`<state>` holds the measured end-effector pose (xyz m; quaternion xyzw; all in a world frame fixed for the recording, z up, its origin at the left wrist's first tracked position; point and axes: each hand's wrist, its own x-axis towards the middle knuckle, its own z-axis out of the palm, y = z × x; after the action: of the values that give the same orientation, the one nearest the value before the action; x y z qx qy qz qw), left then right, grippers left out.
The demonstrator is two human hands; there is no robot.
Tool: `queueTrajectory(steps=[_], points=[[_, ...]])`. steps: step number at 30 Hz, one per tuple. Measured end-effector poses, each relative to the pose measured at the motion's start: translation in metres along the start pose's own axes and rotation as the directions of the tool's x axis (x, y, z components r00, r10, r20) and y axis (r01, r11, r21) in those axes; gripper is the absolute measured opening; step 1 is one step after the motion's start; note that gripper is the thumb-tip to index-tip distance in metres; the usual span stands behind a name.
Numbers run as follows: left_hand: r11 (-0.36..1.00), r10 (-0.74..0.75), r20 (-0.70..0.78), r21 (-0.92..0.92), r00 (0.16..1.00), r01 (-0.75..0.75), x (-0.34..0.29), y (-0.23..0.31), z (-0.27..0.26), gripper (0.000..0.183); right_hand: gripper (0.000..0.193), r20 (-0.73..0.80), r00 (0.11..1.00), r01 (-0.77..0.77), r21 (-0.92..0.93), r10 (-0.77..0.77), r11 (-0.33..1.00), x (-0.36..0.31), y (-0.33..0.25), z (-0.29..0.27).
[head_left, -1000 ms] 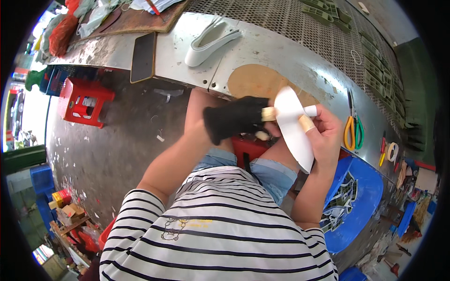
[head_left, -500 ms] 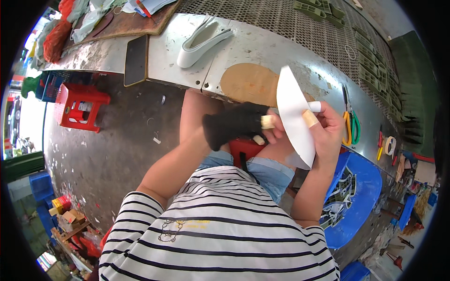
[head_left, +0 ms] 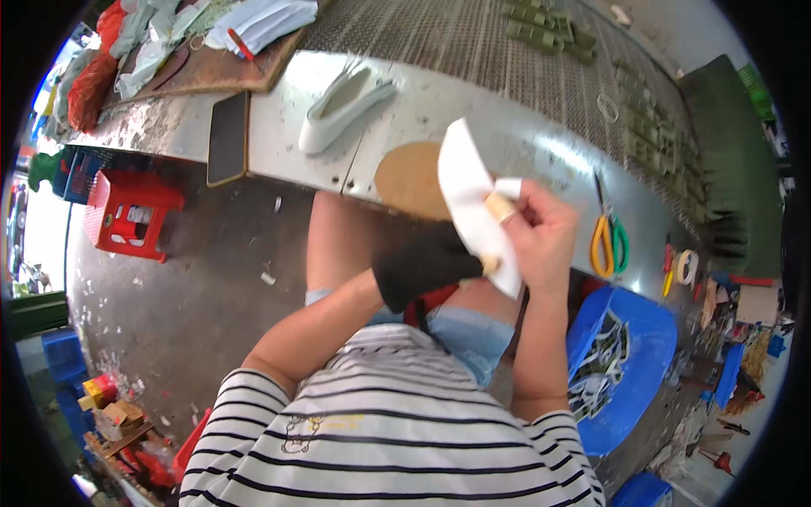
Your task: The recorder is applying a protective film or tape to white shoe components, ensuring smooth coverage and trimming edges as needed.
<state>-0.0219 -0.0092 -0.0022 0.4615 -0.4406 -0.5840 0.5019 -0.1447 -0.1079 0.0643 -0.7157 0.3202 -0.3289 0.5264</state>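
A thin, curved white piece, pointed at its top end, is held upright over my lap. My right hand, with tan tape on the thumb and white tape on a finger, pinches it from the right side. In a black glove with bare, taped fingertips, my left hand grips the piece near its lower end; most of those fingers are hidden. Just behind the piece, a brown oval pad lies on the metal tabletop. Farther left on that surface rests a white shoe upper.
Orange-handled snips and green-handled scissors lie to the right. A phone is at the table's left edge. Below right stands a blue basin of strappy parts. A red stool is on the floor; olive-green parts lie on mesh.
My left hand has come up against the lower end of the white piece and taken hold of it. My view has shifted slightly, so the table appears lower and farther left.
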Motion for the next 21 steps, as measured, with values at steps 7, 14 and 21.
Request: queueTrajectory(steps=[7, 14, 21], points=[[0.969, -0.125, -0.103, -0.224, 0.987, 0.100, 0.021, 0.038, -0.030, 0.025, 0.012, 0.189, 0.982, 0.026, -0.087, -0.009, 0.996, 0.050, 0.002, 0.008], [0.927, -0.021, -0.591, -0.315, 0.807, -0.206, 0.075, 0.017, -0.079, 0.022, 0.022, -0.160, 0.982, -0.016, -0.608, -0.103, 0.794, 0.266, 0.097, -0.105], [0.925, -0.048, -0.610, -0.327, 0.791, -0.196, 0.070, 0.006, -0.087, 0.017, 0.061, -0.155, 0.985, -0.140, -0.975, -0.076, 0.173, 0.383, 0.143, -0.085]])
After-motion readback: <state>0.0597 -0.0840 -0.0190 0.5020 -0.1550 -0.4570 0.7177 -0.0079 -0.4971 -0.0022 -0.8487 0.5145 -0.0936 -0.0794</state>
